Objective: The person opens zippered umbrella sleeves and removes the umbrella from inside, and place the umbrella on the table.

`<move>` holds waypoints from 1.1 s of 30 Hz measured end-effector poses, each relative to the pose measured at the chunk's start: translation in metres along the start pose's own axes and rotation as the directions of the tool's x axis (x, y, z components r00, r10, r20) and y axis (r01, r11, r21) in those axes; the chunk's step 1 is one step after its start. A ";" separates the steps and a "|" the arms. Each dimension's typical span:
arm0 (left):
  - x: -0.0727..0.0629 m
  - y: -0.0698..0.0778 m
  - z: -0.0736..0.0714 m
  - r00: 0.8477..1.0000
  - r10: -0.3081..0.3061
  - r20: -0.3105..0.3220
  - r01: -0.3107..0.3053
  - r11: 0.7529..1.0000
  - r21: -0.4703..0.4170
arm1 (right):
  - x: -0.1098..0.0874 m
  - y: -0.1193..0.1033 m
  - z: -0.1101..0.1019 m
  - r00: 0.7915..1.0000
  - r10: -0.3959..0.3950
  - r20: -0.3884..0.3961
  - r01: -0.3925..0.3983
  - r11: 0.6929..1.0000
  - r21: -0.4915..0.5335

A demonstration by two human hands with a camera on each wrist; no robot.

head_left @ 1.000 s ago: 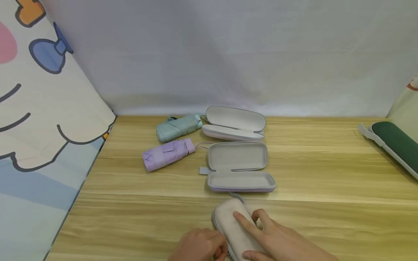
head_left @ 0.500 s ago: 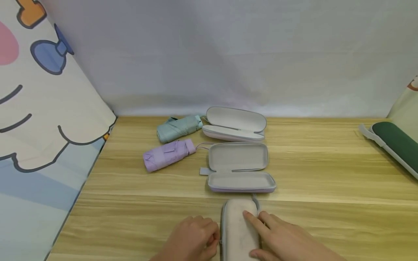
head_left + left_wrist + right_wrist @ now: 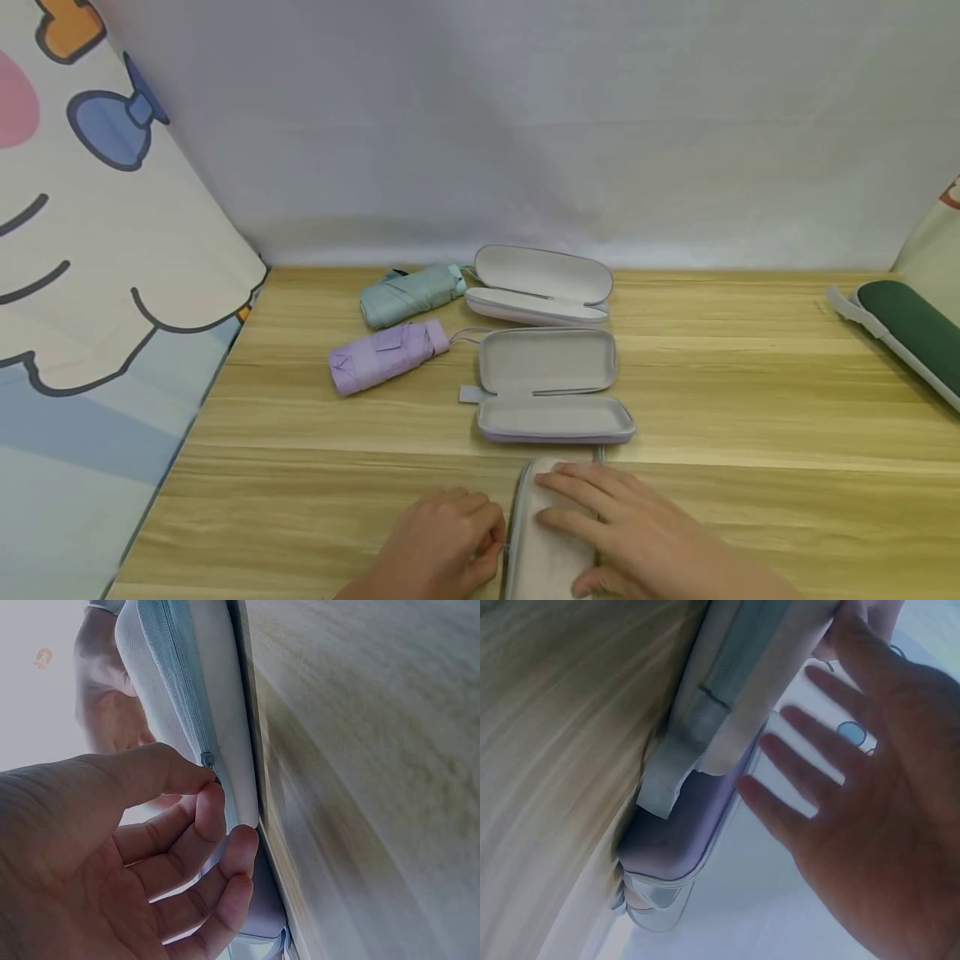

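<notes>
A closed cream zip-up case (image 3: 551, 533) with a grey zip lies lengthwise at the front of the table. At its left side my left hand (image 3: 446, 542) pinches the zip's small pull (image 3: 208, 759) between thumb and forefinger; the other fingers curl loosely, as the left wrist view shows. Spread over the case's top is my right hand (image 3: 630, 525), fingers fairly straight and thumb near the lower part. A grey fabric loop (image 3: 676, 761) sticks out from the case's far end. The nearest part of the case falls outside the head view.
Just beyond stands an open lilac case (image 3: 555, 421), with another open pale case (image 3: 536, 308) behind it. To their left lie a folded purple umbrella (image 3: 387, 357) and a folded teal umbrella (image 3: 412, 296). A dark green case (image 3: 911, 333) lies at the right edge.
The cream case has turned from a slant to nearly straight and shifted right. My left hand has moved left with it upright, and my right fingers have spread further across the top.
</notes>
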State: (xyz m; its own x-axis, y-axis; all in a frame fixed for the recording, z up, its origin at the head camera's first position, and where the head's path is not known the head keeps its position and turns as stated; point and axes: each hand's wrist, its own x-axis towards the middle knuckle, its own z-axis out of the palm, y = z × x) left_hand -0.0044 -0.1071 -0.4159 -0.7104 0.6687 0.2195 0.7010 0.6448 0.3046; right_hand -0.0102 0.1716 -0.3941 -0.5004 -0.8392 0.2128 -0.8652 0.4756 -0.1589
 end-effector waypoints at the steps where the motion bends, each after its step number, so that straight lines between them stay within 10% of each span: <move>1: 0.001 0.000 0.000 1.000 -0.003 0.010 0.003 1.000 -0.005 | 0.000 0.001 -0.001 1.000 -0.019 0.018 0.019 1.000 0.016; 16: 0.007 -0.001 -0.001 1.000 -0.015 0.003 0.015 0.999 0.033 | -0.001 0.003 -0.006 0.990 0.001 0.140 0.003 1.000 -0.026; 33: 0.033 -0.024 0.001 0.977 0.213 0.020 -0.213 0.975 0.066 | 0.000 -0.007 0.014 0.998 -0.034 -0.061 0.017 0.965 -0.261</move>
State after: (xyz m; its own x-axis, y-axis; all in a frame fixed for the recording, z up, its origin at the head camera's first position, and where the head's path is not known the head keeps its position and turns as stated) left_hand -0.0446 -0.0996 -0.4165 -0.5437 0.7977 0.2608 0.8391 0.5103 0.1884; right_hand -0.0042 0.1646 -0.4061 -0.4718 -0.8371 0.2768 -0.8518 0.5138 0.1020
